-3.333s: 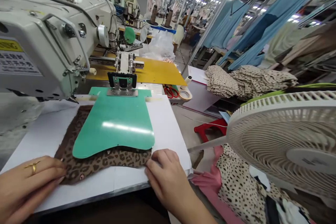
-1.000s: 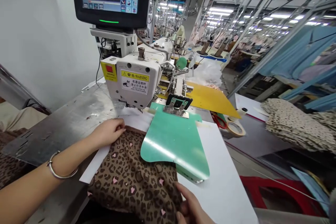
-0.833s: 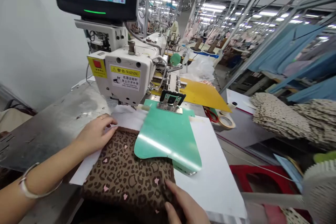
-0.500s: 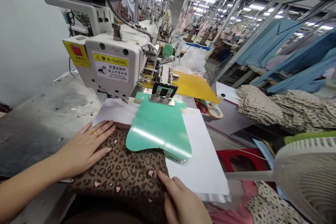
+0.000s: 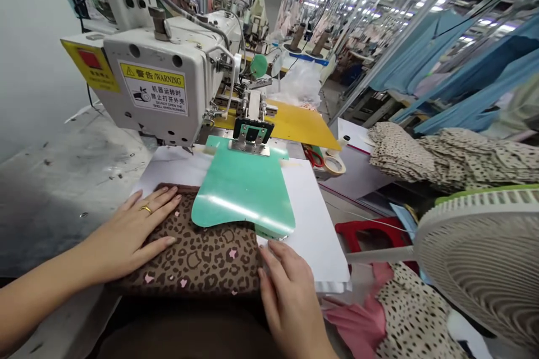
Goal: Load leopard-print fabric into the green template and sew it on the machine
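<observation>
While we flatten leopard cloth under green plate | left hand 9 o'clock, right hand 4 o'clock, both flat, apart | next likely edge alignment

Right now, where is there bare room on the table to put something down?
Bare grey table left of the left hand. A white board strip between the green plate and the right edge. Crowded: the middle, with leopard cloth under both hands (right hand), and by the scissors and tape.
</observation>
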`<state>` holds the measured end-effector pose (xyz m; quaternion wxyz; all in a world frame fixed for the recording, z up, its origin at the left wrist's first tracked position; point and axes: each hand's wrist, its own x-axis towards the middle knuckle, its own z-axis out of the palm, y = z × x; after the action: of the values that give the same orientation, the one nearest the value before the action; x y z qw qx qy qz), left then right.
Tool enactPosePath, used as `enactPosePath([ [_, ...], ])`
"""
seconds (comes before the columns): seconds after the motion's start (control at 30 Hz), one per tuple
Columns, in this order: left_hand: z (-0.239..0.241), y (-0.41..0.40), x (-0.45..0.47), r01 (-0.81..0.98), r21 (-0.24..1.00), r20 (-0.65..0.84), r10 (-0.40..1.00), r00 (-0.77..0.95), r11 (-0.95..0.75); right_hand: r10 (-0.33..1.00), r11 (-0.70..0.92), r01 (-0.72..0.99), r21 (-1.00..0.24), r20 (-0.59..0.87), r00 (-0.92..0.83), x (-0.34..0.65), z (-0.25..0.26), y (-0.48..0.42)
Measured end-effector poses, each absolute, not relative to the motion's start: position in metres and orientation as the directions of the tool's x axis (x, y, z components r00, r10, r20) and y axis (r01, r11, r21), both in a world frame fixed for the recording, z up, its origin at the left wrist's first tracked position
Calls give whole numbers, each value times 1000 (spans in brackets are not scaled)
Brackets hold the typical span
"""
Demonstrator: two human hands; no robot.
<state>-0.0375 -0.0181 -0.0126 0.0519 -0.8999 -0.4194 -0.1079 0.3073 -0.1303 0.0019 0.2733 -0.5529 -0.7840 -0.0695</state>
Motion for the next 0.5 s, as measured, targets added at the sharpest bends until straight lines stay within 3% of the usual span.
enactPosePath([
  [0.13, -12, -18, -25, 784, 52, 216, 774, 596, -618, 770, 497, 858, -130, 522, -367, 298, 9, -137],
  [0.23, -11, -7, -14, 800, 184, 151, 821, 551, -571, 771, 528, 845, -77, 461, -440, 300, 5, -135],
  [0.33, 0, 7, -20, 813, 287, 126, 861, 493, -507, 798, 480, 862, -160, 488, -354, 323, -5, -134],
  [0.5, 29, -8, -63, 908, 294, 295, 932, 209, -297, 824, 405, 861, -308, 531, -198, 359, -29, -144],
])
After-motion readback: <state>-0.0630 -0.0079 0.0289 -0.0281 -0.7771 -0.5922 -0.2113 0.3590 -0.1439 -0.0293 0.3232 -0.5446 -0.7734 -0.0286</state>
